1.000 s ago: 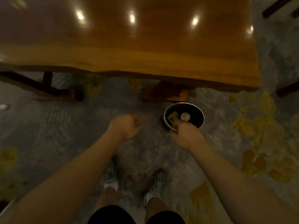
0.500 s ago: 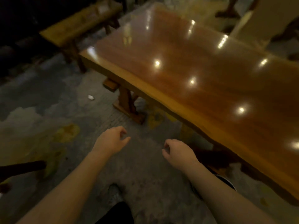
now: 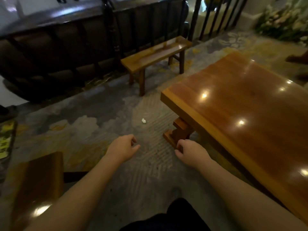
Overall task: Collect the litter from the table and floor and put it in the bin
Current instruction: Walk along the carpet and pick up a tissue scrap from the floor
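A small white crumpled scrap of litter (image 3: pixel 144 121) lies on the grey patterned carpet, left of the table's leg (image 3: pixel 179 132). The long glossy wooden table (image 3: pixel 246 114) fills the right side. My left hand (image 3: pixel 122 147) hovers over the carpet below the scrap, fingers loosely curled and holding nothing. My right hand (image 3: pixel 190 152) hangs near the foot of the table leg, also loosely curled and empty. The bin is out of view.
A low wooden bench (image 3: pixel 155 54) stands beyond the table by a dark railing (image 3: pixel 66 47). Another wooden seat (image 3: pixel 36 184) sits at the lower left. Flowers (image 3: pixel 283 22) are at the far right. My dark shorts show at the bottom edge.
My view has swung up and left from the bin to the table's end. The bin has left the frame, and the white scrap now lies ahead of my empty hands.
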A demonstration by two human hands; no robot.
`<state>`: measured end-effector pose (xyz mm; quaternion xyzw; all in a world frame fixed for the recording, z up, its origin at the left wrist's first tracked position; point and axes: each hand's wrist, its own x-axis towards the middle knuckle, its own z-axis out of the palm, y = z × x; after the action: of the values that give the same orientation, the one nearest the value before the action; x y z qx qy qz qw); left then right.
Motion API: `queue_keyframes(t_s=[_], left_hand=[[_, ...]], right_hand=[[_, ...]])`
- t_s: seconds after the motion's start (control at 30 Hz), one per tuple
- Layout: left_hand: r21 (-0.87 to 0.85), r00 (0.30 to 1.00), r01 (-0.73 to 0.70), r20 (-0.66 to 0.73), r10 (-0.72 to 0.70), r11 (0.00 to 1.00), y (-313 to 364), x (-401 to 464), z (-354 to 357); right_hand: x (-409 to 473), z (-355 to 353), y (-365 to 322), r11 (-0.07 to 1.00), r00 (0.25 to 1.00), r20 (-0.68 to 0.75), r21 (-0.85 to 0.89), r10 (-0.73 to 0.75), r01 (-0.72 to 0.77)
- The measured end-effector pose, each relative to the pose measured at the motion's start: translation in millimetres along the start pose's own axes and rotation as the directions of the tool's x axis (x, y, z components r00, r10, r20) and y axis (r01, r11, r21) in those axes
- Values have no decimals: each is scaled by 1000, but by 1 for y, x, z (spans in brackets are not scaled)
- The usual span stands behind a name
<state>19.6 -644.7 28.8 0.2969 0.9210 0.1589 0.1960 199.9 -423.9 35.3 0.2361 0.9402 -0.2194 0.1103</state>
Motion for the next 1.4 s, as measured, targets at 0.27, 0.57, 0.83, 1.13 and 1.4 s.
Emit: queue_keyframes(t_s=[0.27,0.57,0.83,1.13,1.4], left_hand=[[51,993,115,-8,-115,992,-42,148,-27],[126,981,166,84,-177,978,-51,332,-64],[157,959,45,271,-87,987,-58,509,-75],[175,836,-285,527,154,942,-91,723,-25],[166,712,-336,690,134,927,-135,801,127]], right_hand=[[182,-15,-27,995,991,94,6,-100,100],[372,-48,-39,993,972,203,16,-116,116],[510,-59,-42,998,967,253,57,6,-22],[641,0,-17,853,854,289,177,431,-491],[724,121,53,676,700,370,217,610,-704]])
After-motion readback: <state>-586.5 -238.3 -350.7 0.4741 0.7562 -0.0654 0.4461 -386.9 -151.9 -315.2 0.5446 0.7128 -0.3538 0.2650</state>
